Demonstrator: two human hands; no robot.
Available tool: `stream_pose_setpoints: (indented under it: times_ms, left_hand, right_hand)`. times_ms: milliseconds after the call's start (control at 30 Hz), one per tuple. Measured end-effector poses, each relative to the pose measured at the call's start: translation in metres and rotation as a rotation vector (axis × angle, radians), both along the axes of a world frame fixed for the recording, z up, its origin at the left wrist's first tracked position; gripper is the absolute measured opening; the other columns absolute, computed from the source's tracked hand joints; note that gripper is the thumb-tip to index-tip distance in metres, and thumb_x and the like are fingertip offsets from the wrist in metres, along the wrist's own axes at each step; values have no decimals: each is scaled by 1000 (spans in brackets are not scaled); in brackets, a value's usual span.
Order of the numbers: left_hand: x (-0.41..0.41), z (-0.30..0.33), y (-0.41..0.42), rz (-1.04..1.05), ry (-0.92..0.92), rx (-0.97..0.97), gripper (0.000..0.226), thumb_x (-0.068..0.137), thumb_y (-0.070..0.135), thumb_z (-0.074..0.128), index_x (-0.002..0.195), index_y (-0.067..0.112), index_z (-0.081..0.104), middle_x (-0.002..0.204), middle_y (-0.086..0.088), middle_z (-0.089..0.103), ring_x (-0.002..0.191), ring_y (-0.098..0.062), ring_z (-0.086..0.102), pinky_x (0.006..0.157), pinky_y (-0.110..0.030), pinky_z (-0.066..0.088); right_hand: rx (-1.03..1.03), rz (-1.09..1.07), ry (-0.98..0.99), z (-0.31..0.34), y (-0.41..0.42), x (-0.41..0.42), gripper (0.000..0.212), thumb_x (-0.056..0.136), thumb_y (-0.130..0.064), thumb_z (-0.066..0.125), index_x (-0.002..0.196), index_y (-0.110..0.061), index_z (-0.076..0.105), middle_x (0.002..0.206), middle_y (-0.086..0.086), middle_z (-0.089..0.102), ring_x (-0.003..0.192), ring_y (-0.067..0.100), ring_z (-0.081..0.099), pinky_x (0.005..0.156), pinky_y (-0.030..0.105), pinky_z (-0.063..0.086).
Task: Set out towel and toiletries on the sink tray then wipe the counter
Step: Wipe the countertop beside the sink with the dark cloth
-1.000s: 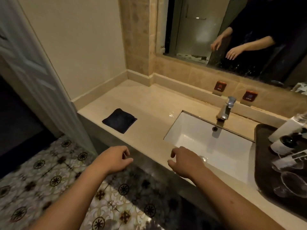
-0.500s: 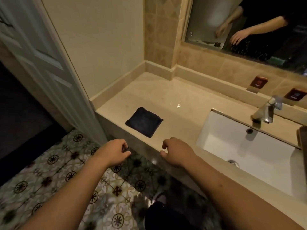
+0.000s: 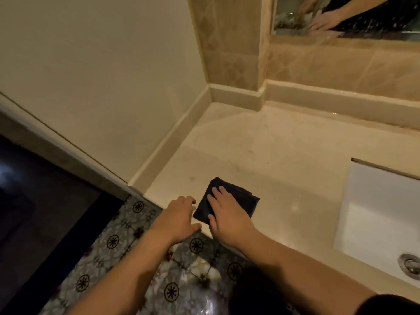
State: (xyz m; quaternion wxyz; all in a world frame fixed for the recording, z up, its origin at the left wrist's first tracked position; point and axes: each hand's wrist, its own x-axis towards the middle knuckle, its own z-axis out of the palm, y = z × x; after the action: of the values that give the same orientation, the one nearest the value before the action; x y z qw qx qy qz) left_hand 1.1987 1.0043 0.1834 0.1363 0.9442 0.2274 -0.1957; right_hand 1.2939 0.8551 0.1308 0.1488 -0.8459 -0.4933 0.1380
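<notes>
A folded dark cloth [image 3: 241, 198] lies near the front left corner of the beige stone counter [image 3: 284, 151]. My right hand [image 3: 225, 214] lies flat on the cloth, fingers straight and spread, covering its near half. My left hand [image 3: 179, 218] hovers at the counter's front edge just left of the cloth, fingers loosely bent and holding nothing. The tray and toiletries are out of view.
A white sink basin [image 3: 375, 214] with a metal drain [image 3: 410, 266] sits in the counter at the right. A raised stone backsplash [image 3: 318, 94] and the side wall [image 3: 102, 76] bound the counter. A mirror [image 3: 341, 17] hangs above. Patterned floor tiles [image 3: 127, 253] lie below.
The view has swung left and closer to the cloth. My right hand has moved forward from the counter's edge onto the cloth, and my left hand has come up beside it.
</notes>
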Motion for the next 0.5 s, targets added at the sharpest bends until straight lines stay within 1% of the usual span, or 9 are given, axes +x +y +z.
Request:
stream_pose_setpoints:
  times_ms: [67, 133, 200, 233, 267, 300, 367, 433, 500]
  left_hand:
    - [14, -5, 9, -13, 32, -9, 82, 76, 52, 74, 142, 19, 40, 137, -4, 48, 124, -26, 46, 98, -40, 46]
    - [25, -12, 16, -16, 72, -66, 89, 70, 56, 75, 143, 20, 39, 137, -3, 46, 126, -25, 45, 98, -39, 46]
    - [36, -18, 24, -30, 104, -115, 98, 63, 65, 72, 144, 21, 38, 140, -1, 42, 129, -24, 43, 101, -37, 45]
    - [43, -20, 29, -45, 112, -124, 107, 57, 72, 69, 145, 21, 37, 141, 0, 41, 129, -23, 42, 102, -37, 44]
    - [50, -23, 34, -69, 116, -122, 116, 51, 80, 65, 147, 21, 37, 143, -1, 39, 130, -23, 41, 104, -38, 43]
    - [58, -26, 39, -103, 118, -114, 125, 44, 85, 61, 148, 20, 36, 145, -1, 38, 131, -23, 40, 105, -39, 42]
    - [75, -34, 47, -164, 129, -97, 137, 37, 91, 59, 151, 20, 31, 152, -3, 31, 138, -24, 33, 109, -42, 39]
    - [92, -42, 54, -219, 147, -74, 139, 41, 85, 70, 155, 24, 20, 162, -3, 17, 147, -24, 19, 113, -46, 33]
    - [111, -50, 63, -293, 165, -38, 144, 44, 82, 75, 158, 26, 8, 167, -2, 3, 152, -25, 6, 119, -49, 25]
  right_hand:
    - [17, -7, 9, -13, 6, 5, 66, 106, -41, 32, 161, -8, 18, 169, 13, 8, 156, 31, 1, 125, 42, 4]
    - [14, -13, 46, -26, 8, 8, 69, 105, -48, 28, 162, -12, 13, 170, 10, 3, 156, 28, -4, 123, 40, -5]
    - [-36, 22, 45, -37, 9, 10, 71, 103, -52, 28, 162, -16, 10, 170, 9, -1, 156, 26, -7, 120, 39, -14]
    - [-54, 30, 33, -42, 9, 11, 71, 103, -52, 29, 162, -17, 12, 170, 9, 1, 156, 26, -4, 121, 40, -14]
    - [-48, 22, 16, -46, 8, 12, 69, 103, -51, 31, 162, -16, 18, 169, 10, 9, 156, 27, 3, 123, 42, -8]
    - [-21, -2, 2, -48, 7, 11, 67, 103, -49, 35, 160, -15, 27, 167, 11, 19, 155, 29, 14, 125, 45, 3]
    - [33, -78, -1, -49, 3, 9, 64, 101, -50, 40, 155, -16, 39, 161, 12, 35, 150, 30, 30, 123, 47, 21]
    - [37, -168, 16, -49, -2, 6, 65, 98, -51, 43, 155, -19, 38, 161, 10, 37, 150, 28, 31, 122, 45, 23]
    - [24, -302, 34, -46, -12, 4, 67, 97, -52, 43, 157, -24, 31, 165, 6, 30, 153, 24, 21, 124, 43, 16]
